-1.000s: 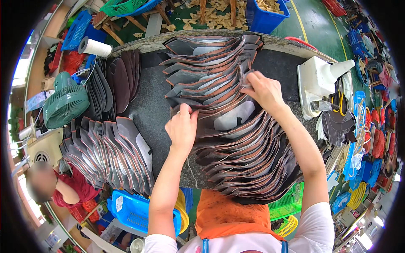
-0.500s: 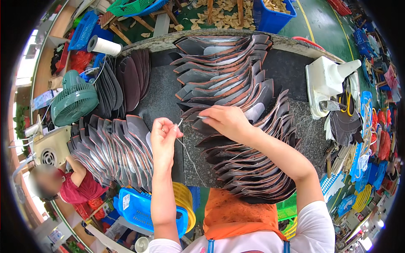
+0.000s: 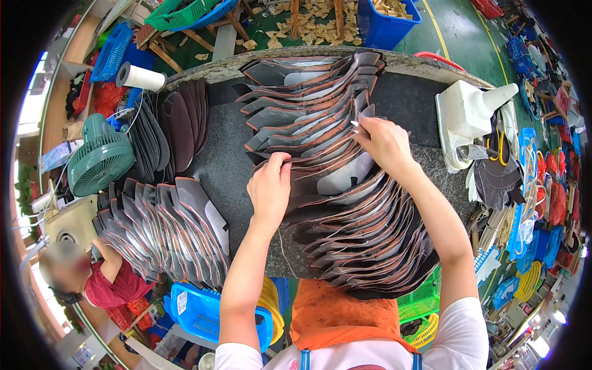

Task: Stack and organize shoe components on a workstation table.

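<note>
In front of me curved dark grey shoe uppers [image 3: 308,117] with orange-brown edges overlap in a long row on the dark worktable. My left hand [image 3: 269,188] is closed, thumb and fingers pinching the left end of one upper [image 3: 342,176] in the row's middle. A thin pale thread [image 3: 283,250] hangs below that hand. At the row's right side my right hand [image 3: 385,145] is closed, with a small whitish pointed tip [image 3: 355,124] showing at its fingertips; its kind is too small to tell.
More uppers [image 3: 163,231] stand packed at the left. Behind them are dark flat pieces [image 3: 185,123], a green fan [image 3: 102,157] and a white thread spool [image 3: 142,77]. A white cone-topped stand [image 3: 472,117] and yellow-handled scissors [image 3: 498,148] lie right. Another person [image 3: 117,283] sits at the left.
My hands have moved apart: the left went lower-right onto an upper's end, the right went up and right. The white bit at my left fingertips no longer shows. The view shifted slightly.
</note>
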### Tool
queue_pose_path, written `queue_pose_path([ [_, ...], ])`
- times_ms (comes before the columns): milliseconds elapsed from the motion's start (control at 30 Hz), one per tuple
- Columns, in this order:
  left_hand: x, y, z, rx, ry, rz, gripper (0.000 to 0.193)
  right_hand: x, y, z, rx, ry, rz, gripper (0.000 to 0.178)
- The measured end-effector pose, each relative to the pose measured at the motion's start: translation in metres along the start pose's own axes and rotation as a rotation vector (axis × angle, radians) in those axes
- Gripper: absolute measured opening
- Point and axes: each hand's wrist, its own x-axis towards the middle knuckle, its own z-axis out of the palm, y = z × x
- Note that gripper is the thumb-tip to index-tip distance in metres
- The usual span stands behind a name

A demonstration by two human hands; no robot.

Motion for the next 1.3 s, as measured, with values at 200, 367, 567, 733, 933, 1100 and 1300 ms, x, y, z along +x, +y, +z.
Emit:
queue_pose_path([
  [200,0.011,-0.006,-0.014,0.186,-0.072,0.013,0.017,0.023,0.024,-0.04,0.675,-0.556,0.089,0.016],
  [367,0.012,-0.005,-0.017,0.154,-0.101,-0.012,0.018,0.022,0.03,-0.018,0.52,-0.419,0.144,0.018],
  [567,0.008,-0.009,-0.024,0.135,-0.106,-0.039,0.02,0.032,0.024,-0.012,-0.024,0.241,-0.101,0.033],
  [733,-0.008,-0.036,-0.052,-0.981,-0.202,-0.414,0.025,-0.015,-0.069,0.022,-0.026,-0.128,-0.355,0.044],
  [933,-0.014,-0.023,-0.07,-1.069,-0.128,-0.442,0.019,0.0,-0.079,0.062,0.125,0.094,-0.546,0.039],
  [1100,-0.011,0.007,-0.074,-1.028,-0.374,-0.353,0.016,-0.017,-0.094,0.013,1.037,-0.515,-0.105,0.029],
  [1300,0.064,-0.001,-0.042,-0.775,-0.418,-0.204,0.017,0.037,-0.02,-0.013,0.226,0.076,0.106,0.013],
])
